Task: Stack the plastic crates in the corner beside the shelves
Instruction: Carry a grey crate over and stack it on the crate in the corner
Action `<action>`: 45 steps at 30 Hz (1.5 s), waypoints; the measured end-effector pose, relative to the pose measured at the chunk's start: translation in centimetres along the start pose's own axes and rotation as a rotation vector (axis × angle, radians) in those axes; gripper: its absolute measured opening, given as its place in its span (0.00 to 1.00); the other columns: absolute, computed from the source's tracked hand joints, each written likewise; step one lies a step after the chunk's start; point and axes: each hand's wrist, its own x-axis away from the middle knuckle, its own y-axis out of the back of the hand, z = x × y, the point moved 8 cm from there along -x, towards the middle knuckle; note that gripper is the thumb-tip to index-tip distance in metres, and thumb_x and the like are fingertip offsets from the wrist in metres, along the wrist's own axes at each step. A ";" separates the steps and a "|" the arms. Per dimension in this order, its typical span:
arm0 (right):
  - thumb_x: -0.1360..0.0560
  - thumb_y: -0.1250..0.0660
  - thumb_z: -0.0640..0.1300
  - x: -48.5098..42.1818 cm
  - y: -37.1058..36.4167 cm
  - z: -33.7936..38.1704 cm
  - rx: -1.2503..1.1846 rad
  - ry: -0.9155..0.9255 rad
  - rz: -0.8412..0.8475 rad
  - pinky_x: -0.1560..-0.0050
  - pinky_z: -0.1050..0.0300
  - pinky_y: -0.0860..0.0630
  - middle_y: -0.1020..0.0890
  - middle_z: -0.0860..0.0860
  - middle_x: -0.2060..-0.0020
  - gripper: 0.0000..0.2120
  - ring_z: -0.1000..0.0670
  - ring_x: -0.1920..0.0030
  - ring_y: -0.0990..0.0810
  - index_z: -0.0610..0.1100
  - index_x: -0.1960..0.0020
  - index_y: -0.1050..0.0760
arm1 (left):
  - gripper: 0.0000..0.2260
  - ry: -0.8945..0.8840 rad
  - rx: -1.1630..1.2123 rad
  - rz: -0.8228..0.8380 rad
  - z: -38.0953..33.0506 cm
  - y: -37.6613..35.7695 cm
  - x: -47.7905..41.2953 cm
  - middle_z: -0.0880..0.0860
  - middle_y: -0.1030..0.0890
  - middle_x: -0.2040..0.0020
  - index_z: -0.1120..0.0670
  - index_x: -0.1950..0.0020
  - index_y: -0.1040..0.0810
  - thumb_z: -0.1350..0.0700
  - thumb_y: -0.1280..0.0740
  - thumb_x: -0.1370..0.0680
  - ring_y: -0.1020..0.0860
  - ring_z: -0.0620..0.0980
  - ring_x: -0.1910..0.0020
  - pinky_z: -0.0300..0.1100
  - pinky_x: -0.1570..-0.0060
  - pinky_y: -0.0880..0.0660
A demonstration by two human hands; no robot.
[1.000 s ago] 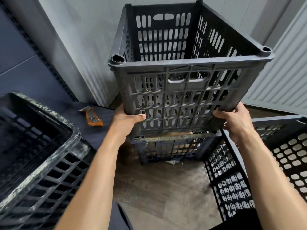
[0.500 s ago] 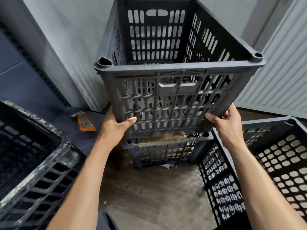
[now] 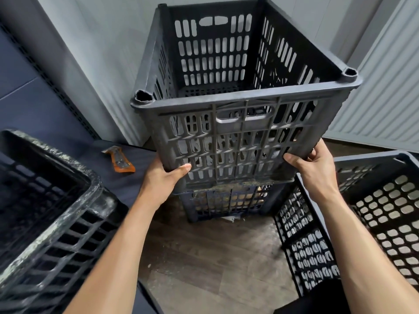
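A tall dark grey slotted crate stands in the corner on top of a lower dark crate, whose dusty rim shows just under it. My left hand grips the upper crate's lower left corner, thumb on the front face. My right hand holds its lower right corner. The upper crate looks empty inside. Its base meets the lower crate's rim; whether it is fully seated I cannot tell.
A grimy black crate fills the near left. Another dark crate with rounded holes stands at the right. An orange-handled scraper lies on the dark shelf base. A ribbed white panel lines the right wall. Wooden floor lies between.
The upper crate has come down a little onto the lower crate, closing the gap under it. Both hands kept their grip on its lower corners.
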 end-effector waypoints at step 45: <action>0.21 0.35 0.43 2.4 -3.0 -4.7 0.320 -0.389 -0.001 0.38 0.46 0.27 0.26 0.41 0.28 0.42 0.38 0.37 0.22 0.56 0.20 0.61 | 0.21 0.377 -0.281 0.083 3.8 -3.8 2.3 0.50 0.19 0.46 0.49 0.39 0.29 0.53 0.24 0.27 0.18 0.56 0.52 0.53 0.54 0.19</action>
